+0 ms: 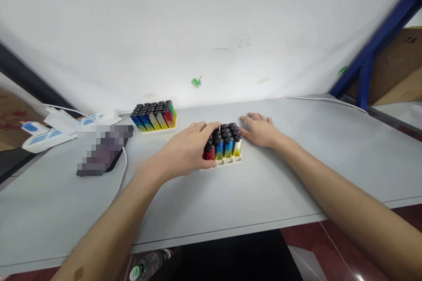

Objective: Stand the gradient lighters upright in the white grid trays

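Note:
Several lighters point(228, 147) with black tops and blue, yellow, red and silver bodies stand upright in a white slotted tray point(238, 159) in the middle of the table. My left hand point(189, 149) is wrapped around the left end of this group, thumb at the front near a red lighter point(210, 152) and fingers over the back; it hides that end. On the right side lies my right hand point(260, 129), fingers spread on the table and thumb side close against the lighters. The front row of the tray shows bare slots.
A second tray of lighters point(154, 116) stands back left. Left of it are a white power strip point(54, 134), a blurred phone point(105, 149) and a white cable point(123, 169). A white wall point(211, 30) rises behind. Below the table edge is a plastic bottle point(150, 264).

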A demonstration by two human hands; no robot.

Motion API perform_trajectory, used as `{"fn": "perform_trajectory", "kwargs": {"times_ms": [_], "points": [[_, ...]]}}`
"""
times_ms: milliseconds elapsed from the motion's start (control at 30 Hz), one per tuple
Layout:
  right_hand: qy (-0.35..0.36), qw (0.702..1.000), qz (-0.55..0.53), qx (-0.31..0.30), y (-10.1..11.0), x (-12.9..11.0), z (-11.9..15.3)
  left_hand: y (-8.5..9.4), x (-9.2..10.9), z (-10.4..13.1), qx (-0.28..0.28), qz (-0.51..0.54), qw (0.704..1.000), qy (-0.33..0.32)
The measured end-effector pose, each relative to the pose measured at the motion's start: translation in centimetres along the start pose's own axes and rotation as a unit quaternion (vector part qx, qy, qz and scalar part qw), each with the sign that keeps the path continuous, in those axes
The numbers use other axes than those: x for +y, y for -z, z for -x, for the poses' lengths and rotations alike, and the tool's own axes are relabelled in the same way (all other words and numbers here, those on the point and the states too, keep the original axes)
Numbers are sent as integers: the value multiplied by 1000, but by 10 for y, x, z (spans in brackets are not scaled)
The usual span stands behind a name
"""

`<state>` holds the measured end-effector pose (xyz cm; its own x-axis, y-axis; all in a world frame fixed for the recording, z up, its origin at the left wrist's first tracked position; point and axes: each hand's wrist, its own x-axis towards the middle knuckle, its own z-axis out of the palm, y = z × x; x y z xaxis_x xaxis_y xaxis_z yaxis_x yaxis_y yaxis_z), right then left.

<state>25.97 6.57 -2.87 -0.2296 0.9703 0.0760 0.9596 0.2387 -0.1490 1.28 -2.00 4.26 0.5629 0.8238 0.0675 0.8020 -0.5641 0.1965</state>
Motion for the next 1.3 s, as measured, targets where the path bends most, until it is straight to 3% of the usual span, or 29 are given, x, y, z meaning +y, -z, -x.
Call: {"fn": "perform_trajectory", "kwargs": {"times_ms": [167,300,533,800,933,1033,1067,1133,1200,1300], "points": [[-4,1000,-9,-7,0,1,0,8,-13,0,-15,12,999,35],[-4,1000,-20,-13,1,-1,1,16,-42,4,-21,15,996,90],[-5,999,-29,-17,1,-2,2,23,-89,11,21,-40,984,175],[-4,999,-30,-18,4,-3,3,13,-106,11,79,-79,976,188],[-6,999,-29,-21,4,-4,3,17,-95,10,91,-99,974,183],[-5,999,-27,-16,3,-3,2,16,-70,3,179,-84,971,131],[-4,1000,-26,-14,2,-2,1,11,-60,-2,230,-70,965,101],[-3,1000,-24,-11,1,-1,1,-4,-38,-12,263,-34,964,32],[-3,1000,-19,-8,0,-1,0,-26,-20,-22,225,-9,974,-41],[-5,1000,-16,-6,-1,-1,1,-60,-5,-31,110,23,989,-95]]}}
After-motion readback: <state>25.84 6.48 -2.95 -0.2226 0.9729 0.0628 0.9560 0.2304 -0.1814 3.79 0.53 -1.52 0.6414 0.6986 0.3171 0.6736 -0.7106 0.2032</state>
